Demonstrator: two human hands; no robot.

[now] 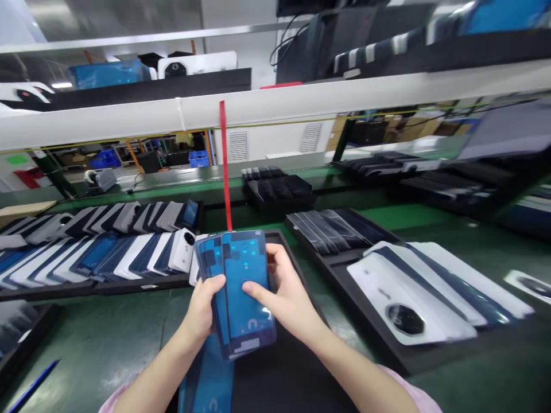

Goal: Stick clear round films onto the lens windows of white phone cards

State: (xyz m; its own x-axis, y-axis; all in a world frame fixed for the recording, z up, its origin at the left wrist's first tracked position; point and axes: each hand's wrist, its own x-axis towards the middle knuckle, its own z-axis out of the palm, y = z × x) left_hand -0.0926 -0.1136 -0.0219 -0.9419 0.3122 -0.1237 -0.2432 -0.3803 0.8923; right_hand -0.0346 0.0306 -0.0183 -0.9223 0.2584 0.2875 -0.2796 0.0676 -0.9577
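Blue panels (247,292) in hands, trays (353,298) beside

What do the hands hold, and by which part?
A fanned stack of blue-faced phone back covers: the left hand grips its left edge, the right hand its right edge, thumbs on top.

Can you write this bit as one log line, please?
left hand: holding blue panels | right hand: holding same blue panels, thumb on front | right: white panels in black tray | lower left: blue pen
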